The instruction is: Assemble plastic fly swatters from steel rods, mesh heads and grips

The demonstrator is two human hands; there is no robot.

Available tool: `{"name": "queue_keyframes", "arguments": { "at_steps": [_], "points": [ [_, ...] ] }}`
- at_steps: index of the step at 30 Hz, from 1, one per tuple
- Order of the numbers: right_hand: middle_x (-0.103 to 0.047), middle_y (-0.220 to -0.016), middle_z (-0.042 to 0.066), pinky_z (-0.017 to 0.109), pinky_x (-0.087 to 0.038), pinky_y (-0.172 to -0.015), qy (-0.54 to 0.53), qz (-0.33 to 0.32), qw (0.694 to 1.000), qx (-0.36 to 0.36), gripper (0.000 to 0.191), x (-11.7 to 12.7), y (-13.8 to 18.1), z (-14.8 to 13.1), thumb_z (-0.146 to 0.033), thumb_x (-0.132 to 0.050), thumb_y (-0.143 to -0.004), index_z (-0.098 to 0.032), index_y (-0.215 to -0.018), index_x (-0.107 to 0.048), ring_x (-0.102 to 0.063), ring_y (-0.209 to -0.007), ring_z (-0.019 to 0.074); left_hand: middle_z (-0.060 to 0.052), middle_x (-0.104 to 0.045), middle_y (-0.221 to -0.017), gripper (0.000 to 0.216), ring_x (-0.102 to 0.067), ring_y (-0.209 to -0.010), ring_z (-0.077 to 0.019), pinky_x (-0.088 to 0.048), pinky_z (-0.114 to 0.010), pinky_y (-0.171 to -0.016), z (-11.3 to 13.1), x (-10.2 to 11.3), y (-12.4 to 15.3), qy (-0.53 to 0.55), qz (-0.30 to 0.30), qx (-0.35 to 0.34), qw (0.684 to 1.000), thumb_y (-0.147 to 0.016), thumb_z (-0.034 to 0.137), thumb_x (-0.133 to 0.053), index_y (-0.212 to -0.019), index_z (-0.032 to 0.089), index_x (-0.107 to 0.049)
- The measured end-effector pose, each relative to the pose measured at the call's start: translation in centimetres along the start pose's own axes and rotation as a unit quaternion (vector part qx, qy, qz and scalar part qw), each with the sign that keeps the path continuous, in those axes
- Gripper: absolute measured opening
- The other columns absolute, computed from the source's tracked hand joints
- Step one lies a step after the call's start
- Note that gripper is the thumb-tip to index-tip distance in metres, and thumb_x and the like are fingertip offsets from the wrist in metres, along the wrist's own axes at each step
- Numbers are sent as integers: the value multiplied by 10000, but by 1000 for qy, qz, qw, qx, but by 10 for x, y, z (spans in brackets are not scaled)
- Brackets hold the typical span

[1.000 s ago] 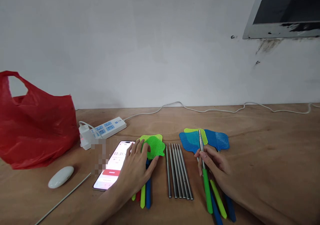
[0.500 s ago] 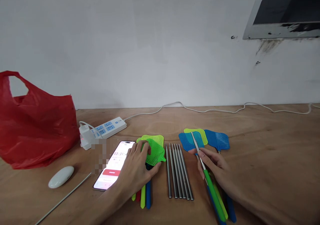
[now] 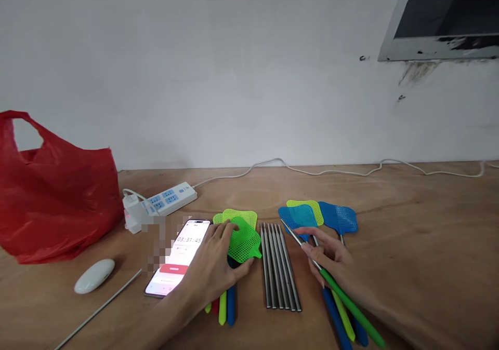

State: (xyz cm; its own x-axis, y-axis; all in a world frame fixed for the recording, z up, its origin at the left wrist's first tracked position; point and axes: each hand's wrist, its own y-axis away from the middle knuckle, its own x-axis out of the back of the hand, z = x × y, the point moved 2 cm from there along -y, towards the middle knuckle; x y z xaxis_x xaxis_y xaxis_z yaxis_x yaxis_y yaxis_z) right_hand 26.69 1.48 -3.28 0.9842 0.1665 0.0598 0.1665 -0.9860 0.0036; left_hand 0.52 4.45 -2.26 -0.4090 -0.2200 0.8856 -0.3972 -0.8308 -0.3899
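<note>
My left hand [image 3: 214, 256] grips the edge of a bright green mesh fly-swatter head [image 3: 244, 240], its narrow neck pointing right. Below that hand lie yellow-green swatter heads [image 3: 247, 217] and several handles, among them a blue handle [image 3: 231, 304]. My right hand [image 3: 331, 256] is closed around a thin metal rod with a green handle [image 3: 351, 303], its bare tip slanting up to the left. Between the hands lies a row of several loose metal rods [image 3: 278, 267]. Beneath and behind my right hand are swatters with blue heads [image 3: 298, 219] and a yellow-green one.
A lit phone [image 3: 187, 246] lies left of my left hand. Farther left are a white oval object [image 3: 94, 276], a white power strip [image 3: 169, 198] and a red plastic bag [image 3: 58, 194]. A white cable [image 3: 323, 173] runs along the wall.
The green-handled rod has swung so its tip points farther left and lower, toward the green head. My left hand has shifted the green head slightly right and down.
</note>
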Motion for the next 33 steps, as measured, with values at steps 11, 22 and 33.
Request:
{"name": "queue_keyframes", "arguments": {
  "at_steps": [11,22,33],
  "points": [
    [-530,-417,-85,186,-256,-381,7,-144,988,-52,504,-7,9,-3,-549,-666,-855,-179,-1196,-664,-397,-328,77,-113,-597,-1283,454,-596,-1142,-335,-506,-493,-904,13,18,-4,113,35,55,991,-878,475,-642,-1231,251,-467],
    [-503,-411,-97,182,-303,-378,-8,-150,987,-51,468,-7,8,-4,-531,-666,-866,-179,-1174,-674,-402,-323,78,-132,-532,-1401,450,-521,-1270,-347,-452,-532,-1001,14,18,-4,143,27,48,988,-883,470,-645,-1235,251,-471],
    [-512,-414,-88,175,-307,-377,-16,-162,985,-50,440,-9,12,-5,-539,-702,-833,-172,-1075,-705,-386,-326,68,-71,-634,-1273,325,-585,-1197,-298,-481,-470,-990,6,22,-3,280,104,104,949,-918,439,-608,-1188,263,-569]
  ]
}}
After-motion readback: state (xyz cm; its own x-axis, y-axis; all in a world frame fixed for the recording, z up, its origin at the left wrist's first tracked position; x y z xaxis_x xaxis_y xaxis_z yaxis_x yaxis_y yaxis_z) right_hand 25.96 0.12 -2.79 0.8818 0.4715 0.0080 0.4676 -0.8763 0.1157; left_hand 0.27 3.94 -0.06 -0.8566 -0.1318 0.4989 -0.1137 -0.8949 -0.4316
